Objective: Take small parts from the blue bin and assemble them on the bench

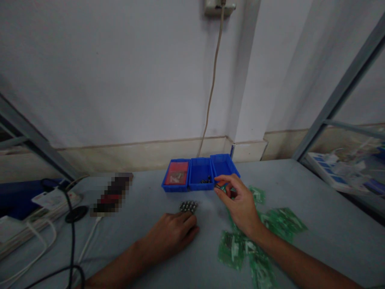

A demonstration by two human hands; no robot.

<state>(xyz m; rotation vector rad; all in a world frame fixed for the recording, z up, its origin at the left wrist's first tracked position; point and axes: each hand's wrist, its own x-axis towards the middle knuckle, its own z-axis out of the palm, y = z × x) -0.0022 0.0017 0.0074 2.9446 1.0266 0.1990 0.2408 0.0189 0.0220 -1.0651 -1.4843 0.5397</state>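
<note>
My left hand (177, 229) rests low on the table with its fingers curled inward. Its fingertips are at the near edge of a tight cluster of small, shiny, dark metal pieces (188, 206); what lies under the fingers is hidden. Over the front of the blue bins, my right hand (239, 202) is closed, thumb toward index finger. Small bits of orange and green show between its fingers, too small to name. The middle blue bin (198, 166) holds a few dark metal pieces (206, 180) near its front right corner.
Several green plastic packets (231, 249) lie around my right forearm. The left blue bin (176, 188) contains a red packet (177, 171); a right blue bin (223, 162) adjoins. Cables (73, 241) and a blurred-out phone-like object (112, 194) occupy the left side.
</note>
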